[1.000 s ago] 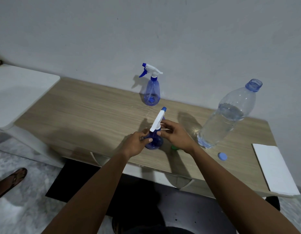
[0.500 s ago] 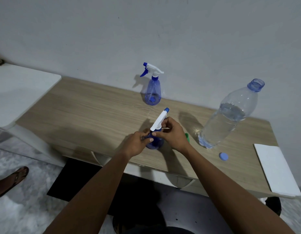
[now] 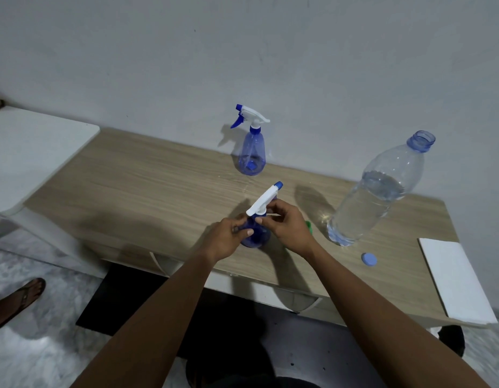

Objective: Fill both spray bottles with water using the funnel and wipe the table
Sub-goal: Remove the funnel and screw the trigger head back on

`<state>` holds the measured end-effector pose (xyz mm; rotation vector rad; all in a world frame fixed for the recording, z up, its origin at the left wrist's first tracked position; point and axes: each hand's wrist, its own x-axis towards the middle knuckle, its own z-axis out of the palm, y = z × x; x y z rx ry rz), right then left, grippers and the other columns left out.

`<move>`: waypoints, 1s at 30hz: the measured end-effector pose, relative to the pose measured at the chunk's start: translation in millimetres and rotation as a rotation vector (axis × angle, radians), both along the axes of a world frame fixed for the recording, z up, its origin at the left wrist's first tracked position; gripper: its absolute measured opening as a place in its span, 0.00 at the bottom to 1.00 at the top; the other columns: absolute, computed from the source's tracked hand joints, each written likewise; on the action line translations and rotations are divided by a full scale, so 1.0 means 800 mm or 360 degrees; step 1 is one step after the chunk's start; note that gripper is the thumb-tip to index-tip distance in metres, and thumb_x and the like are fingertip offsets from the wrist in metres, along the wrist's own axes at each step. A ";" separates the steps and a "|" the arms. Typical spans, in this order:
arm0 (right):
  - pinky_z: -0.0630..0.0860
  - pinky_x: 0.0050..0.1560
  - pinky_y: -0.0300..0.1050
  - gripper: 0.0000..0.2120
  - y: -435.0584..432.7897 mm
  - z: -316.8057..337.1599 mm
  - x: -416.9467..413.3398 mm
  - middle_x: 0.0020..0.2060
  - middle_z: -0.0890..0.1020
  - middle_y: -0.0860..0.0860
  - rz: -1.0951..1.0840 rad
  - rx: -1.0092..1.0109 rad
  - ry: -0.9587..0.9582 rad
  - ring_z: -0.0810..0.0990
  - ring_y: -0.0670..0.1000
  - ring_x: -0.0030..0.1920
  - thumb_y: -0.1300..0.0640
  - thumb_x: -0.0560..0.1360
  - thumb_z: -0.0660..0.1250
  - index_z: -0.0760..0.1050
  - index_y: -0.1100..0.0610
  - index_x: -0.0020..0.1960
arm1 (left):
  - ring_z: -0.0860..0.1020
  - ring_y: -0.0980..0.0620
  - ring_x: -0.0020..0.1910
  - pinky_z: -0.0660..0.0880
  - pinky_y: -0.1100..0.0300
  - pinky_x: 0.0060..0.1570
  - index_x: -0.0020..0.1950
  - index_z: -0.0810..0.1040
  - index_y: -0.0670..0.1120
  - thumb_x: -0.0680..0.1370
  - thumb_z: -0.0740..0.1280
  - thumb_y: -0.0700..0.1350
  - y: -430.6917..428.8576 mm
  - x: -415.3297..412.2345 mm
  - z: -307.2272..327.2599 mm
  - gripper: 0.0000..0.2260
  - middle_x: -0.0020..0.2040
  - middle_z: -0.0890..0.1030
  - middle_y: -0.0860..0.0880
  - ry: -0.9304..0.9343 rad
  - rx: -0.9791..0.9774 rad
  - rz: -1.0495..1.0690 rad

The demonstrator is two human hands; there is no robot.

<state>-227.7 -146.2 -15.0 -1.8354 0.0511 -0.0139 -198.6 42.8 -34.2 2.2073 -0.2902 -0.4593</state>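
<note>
- The near spray bottle stood on the wooden table, close to its front edge and roughly midway along it, between the two hands.
- The left hand gripped the bottle's blue body, fingers curled round its left side and the thumb laid across the front.
- The right hand was at the bottle's neck, its thumb and fingertips pinching the collar just under the white spray head. The other fingers were bent loosely above.
- The spray head sat tilted, its blue nozzle pointing up and away from the person (whether it was seated on the neck could not be told).
- The far spray bottle stood upright against the wall, well apart from the hands, its head on and the trigger facing left.
- A large clear water bottle stood uncapped to the right, about half full.
- Its blue cap lay flat on the table just in front of it.
- A bit of green plastic showed behind the right wrist, mostly hidden.
- A white flat rectangle lay at the table's right end, overhanging the front edge.
</note>
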 end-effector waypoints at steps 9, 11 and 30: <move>0.82 0.59 0.57 0.16 0.010 -0.009 0.001 0.48 0.86 0.50 -0.0125 0.0037 -0.0018 0.85 0.53 0.51 0.54 0.68 0.80 0.78 0.51 0.51 | 0.77 0.56 0.48 0.66 0.81 0.37 0.68 0.78 0.51 0.80 0.69 0.46 -0.003 -0.003 0.007 0.16 0.48 0.79 0.54 -0.0036 -0.0051 -0.0013; 0.81 0.60 0.55 0.15 -0.001 -0.008 0.001 0.50 0.87 0.53 -0.0036 0.0136 0.0018 0.86 0.53 0.54 0.62 0.71 0.79 0.78 0.55 0.54 | 0.77 0.58 0.47 0.66 0.81 0.37 0.69 0.77 0.52 0.79 0.69 0.47 -0.002 -0.004 0.009 0.17 0.48 0.79 0.55 -0.0027 -0.0068 0.0001; 0.80 0.62 0.58 0.14 0.003 0.006 0.001 0.51 0.87 0.47 0.0035 -0.0041 0.0014 0.86 0.50 0.54 0.63 0.75 0.75 0.83 0.44 0.51 | 0.74 0.59 0.56 0.66 0.83 0.39 0.70 0.76 0.48 0.79 0.70 0.47 -0.004 -0.005 0.013 0.19 0.65 0.80 0.49 -0.0011 -0.0123 0.0058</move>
